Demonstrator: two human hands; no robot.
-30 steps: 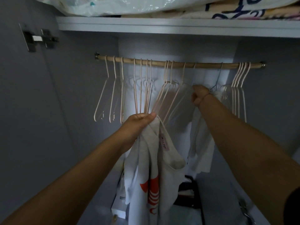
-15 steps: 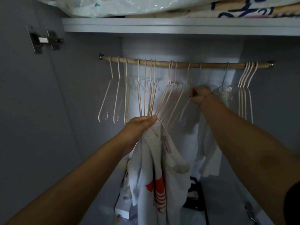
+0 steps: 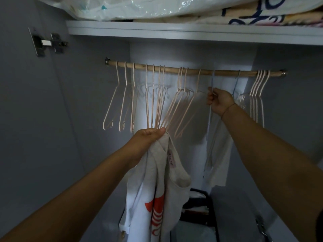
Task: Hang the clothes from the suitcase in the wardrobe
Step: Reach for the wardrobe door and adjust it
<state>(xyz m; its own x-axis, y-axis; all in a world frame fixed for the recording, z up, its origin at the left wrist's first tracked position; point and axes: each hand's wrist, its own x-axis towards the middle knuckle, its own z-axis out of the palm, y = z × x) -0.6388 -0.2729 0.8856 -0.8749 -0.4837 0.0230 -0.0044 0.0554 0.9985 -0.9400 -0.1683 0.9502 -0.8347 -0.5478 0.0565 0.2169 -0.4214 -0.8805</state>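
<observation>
Risen slightly toward the rail (image 3: 225,72), the right hand (image 3: 220,102) pinches the neck of a pale hanger (image 3: 212,82). Left hand (image 3: 148,137) grips the printed shirt (image 3: 157,198) below the rail's middle, unhung; one white garment (image 3: 220,154) already hangs.

garment tag (image 3: 171,157) print unreadable, shelf bedding (image 3: 139,7) cropped by top edge

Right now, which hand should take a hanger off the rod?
Right. The right hand grips a pale hanger hooked on the rod, so it only needs to lift. The left hand is busy: its fingers clutch the shirt lower down.
</observation>
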